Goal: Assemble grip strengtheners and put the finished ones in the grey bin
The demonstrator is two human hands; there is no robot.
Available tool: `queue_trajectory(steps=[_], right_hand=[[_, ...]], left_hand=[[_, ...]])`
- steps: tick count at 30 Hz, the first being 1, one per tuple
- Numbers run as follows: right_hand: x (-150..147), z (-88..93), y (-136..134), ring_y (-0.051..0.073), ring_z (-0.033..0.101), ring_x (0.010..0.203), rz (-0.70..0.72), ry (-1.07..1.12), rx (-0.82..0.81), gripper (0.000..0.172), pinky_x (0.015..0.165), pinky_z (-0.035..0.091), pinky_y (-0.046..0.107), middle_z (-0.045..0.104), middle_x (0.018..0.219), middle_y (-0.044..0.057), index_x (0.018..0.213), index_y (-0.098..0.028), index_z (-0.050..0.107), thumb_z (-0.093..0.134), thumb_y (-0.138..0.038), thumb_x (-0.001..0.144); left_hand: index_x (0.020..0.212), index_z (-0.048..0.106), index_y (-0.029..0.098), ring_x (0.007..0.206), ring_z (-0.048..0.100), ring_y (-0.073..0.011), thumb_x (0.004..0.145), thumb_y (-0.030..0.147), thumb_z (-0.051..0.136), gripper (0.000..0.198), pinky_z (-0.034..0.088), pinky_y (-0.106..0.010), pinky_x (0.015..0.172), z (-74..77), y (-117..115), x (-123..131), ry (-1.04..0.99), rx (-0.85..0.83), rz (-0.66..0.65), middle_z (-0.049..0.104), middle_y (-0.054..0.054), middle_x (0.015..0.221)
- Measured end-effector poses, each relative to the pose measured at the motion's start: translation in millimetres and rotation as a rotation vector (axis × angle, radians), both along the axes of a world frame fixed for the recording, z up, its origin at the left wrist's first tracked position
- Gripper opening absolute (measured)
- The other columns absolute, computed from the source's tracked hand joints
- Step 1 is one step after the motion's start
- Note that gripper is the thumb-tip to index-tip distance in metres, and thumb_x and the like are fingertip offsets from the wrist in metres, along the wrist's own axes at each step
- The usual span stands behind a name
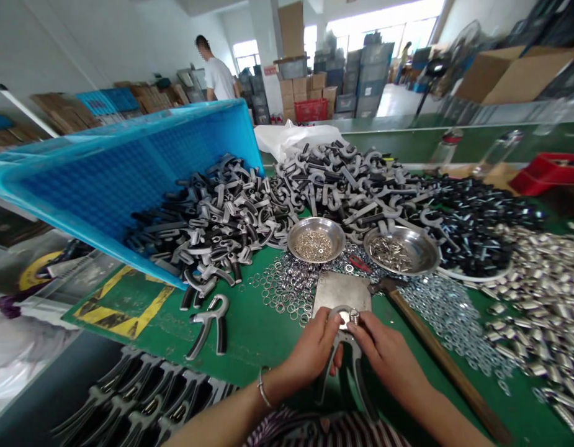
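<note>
Just in front of the metal plate, my left hand [313, 346] grips a grey plier-like tool [357, 372] with a hooked jaw and two spread handles pointing down toward me. My right hand [383, 343] pinches a small silvery ribbed cylinder [354, 317], perhaps a spring or threaded part, beside the tool's jaw. Part of the jaw is hidden behind my fingers. Behind my hands lies the square metal plate [342, 290]. Another plier-like tool [210, 327] rests on the green table to the left.
A hammer [435, 341] lies to my right. Beyond the plate stand two steel bowls [295, 251] [433, 264] of small parts. Loose rings [280, 292], metal cylinders [542, 298] and heaped tool halves [314, 180] surround them. A tipped blue crate [114, 155] stands left; a person [219, 77] is behind.
</note>
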State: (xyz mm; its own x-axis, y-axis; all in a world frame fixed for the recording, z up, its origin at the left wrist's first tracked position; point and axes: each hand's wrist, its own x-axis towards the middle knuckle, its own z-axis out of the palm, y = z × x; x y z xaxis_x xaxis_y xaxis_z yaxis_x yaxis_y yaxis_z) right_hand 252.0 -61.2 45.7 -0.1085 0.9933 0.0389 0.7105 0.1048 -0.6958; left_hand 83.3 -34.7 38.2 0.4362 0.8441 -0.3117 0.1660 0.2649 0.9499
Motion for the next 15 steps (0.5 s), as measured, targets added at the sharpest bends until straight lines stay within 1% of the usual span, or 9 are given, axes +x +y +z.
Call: queue_trajectory(steps=[2, 5, 8, 10, 12, 15], right_hand=[[1.2, -0.7, -2.0, 0.023, 0.068, 0.068, -0.008, 0.03, 0.031, 0.025, 0.063, 0.046, 0.029, 0.068, 0.075, 0.004, 0.088, -0.024, 0.051, 0.038, -0.042, 0.099], [2.3, -3.5, -5.1, 0.021, 0.066, 0.065, -0.041, 0.106, 0.049, 0.024, 0.061, 0.046, 0.028, 0.067, 0.072, 0.002, 0.09, -0.024, 0.051, 0.039, -0.043, 0.099], [2.8, -5.2, -7.8, 0.019, 0.065, 0.063, -0.058, 0.175, 0.012, 0.026, 0.06, 0.046, 0.027, 0.066, 0.071, 0.001, 0.09, -0.024, 0.051, 0.038, -0.045, 0.1], [3.3, -3.3, -8.7, 0.019, 0.064, 0.065, -0.02, 0.204, -0.035, 0.026, 0.061, 0.046, 0.027, 0.066, 0.072, 0.001, 0.09, -0.024, 0.052, 0.039, -0.044, 0.1], [3.8, 1.3, -9.2, 0.018, 0.063, 0.065, 0.047, 0.229, -0.103, 0.026, 0.062, 0.047, 0.027, 0.065, 0.072, 0.001, 0.09, -0.023, 0.053, 0.04, -0.044, 0.1], [3.7, 11.5, -11.9, 0.02, 0.066, 0.074, 0.118, 0.292, -0.212, 0.028, 0.069, 0.051, 0.029, 0.068, 0.078, 0.002, 0.094, -0.022, 0.058, 0.041, -0.043, 0.099]], left_hand=[[0.101, 0.045, 0.022, 0.035, 0.043, -0.0117, 0.096, 0.064, 0.031, 0.044, 0.031, -0.02, 0.036, -2.0, -2.4, 4.7, 0.011, 0.042, -0.01, 0.047, 0.008, 0.048], [0.108, 0.046, 0.022, 0.037, 0.045, -0.0128, 0.098, 0.061, 0.028, 0.045, 0.035, -0.022, 0.038, -4.0, -3.6, 8.0, 0.045, 0.118, -0.025, 0.049, 0.007, 0.049], [0.117, 0.045, 0.02, 0.042, 0.051, -0.0145, 0.1, 0.056, 0.026, 0.045, 0.041, -0.024, 0.043, -7.3, -2.5, 4.4, 0.11, 0.186, -0.083, 0.054, 0.004, 0.055], [0.122, 0.043, 0.018, 0.048, 0.056, -0.0167, 0.1, 0.052, 0.026, 0.044, 0.046, -0.027, 0.05, -11.2, -1.0, -1.0, 0.198, 0.246, -0.122, 0.058, 0.002, 0.059], [0.125, 0.043, 0.017, 0.058, 0.061, -0.0194, 0.099, 0.047, 0.031, 0.041, 0.051, -0.032, 0.061, -14.3, 0.6, -7.5, 0.32, 0.335, -0.165, 0.064, -0.003, 0.069], [0.125, 0.047, 0.02, 0.081, 0.067, -0.0235, 0.094, 0.046, 0.044, 0.041, 0.053, -0.036, 0.077, -12.4, 0.0, -17.9, 0.421, 0.471, -0.283, 0.07, -0.009, 0.094]])
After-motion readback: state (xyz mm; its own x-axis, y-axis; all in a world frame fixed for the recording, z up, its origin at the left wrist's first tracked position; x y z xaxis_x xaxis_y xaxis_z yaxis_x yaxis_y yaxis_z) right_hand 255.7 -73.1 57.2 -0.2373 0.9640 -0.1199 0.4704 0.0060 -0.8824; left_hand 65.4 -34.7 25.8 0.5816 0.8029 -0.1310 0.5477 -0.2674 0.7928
